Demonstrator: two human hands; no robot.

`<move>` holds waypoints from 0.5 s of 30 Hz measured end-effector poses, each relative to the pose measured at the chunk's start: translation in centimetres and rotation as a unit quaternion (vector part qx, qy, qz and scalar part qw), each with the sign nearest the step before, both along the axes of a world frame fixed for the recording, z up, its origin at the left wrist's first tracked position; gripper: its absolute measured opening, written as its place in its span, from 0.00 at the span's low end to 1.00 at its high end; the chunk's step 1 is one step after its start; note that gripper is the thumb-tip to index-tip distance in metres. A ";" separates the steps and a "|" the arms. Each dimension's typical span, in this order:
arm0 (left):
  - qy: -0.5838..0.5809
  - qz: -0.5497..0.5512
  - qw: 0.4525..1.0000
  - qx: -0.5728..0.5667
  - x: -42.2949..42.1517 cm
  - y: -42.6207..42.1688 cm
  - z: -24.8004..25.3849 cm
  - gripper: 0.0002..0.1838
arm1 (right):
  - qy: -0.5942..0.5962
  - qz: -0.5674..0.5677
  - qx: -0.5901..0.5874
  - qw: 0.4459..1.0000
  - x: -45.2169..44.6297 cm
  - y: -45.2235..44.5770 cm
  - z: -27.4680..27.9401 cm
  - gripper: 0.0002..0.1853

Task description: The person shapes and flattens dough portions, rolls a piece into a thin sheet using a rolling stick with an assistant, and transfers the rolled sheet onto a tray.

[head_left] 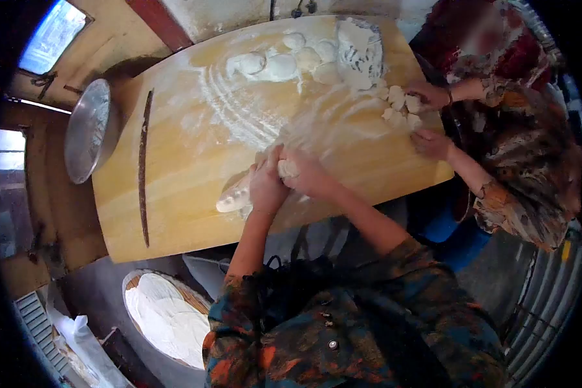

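A length of pale dough (233,199) lies on the floured wooden board (181,161), near its front edge. My left hand (267,182) is closed over this dough, and one end sticks out to the left. Right beside it, my right hand (308,173) is closed on the other end, where a pale round part (287,169) shows between the two hands. Loose flour (239,116) is spread over the board just beyond my hands.
Dough rounds (281,66) and a floury bag (360,52) lie at the back. At right, another person's hands (433,143) touch small dough pieces (401,107). A thin rod (143,168), metal bowl (87,132) and round tray of flat sheets (165,317) are at left.
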State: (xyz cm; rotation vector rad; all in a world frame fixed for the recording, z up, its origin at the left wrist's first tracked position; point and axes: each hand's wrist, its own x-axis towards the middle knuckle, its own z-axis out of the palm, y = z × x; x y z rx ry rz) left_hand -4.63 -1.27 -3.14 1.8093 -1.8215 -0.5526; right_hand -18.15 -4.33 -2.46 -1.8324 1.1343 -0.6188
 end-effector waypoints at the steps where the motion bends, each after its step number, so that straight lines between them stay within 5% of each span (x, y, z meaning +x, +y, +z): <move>1: -0.006 -0.010 1.000 -0.004 0.0 -0.1 0.0 0.26 | 0.002 -0.012 0.010 1.000 0.0 0.1 -0.2 0.23; 8: -0.063 -0.041 0.993 -0.090 -0.2 -0.1 -1.4 0.10 | 0.039 -0.121 -0.072 0.989 0.1 3.5 1.2 0.20; 11: -0.121 -0.093 0.987 -0.056 0.1 0.1 -1.0 0.11 | -0.054 -0.152 0.108 0.981 -0.6 4.2 0.6 0.20; 15: -0.113 -0.093 0.987 -0.062 0.3 -0.3 -1.7 0.11 | -0.335 -0.219 0.409 0.820 -2.4 4.7 2.2 0.12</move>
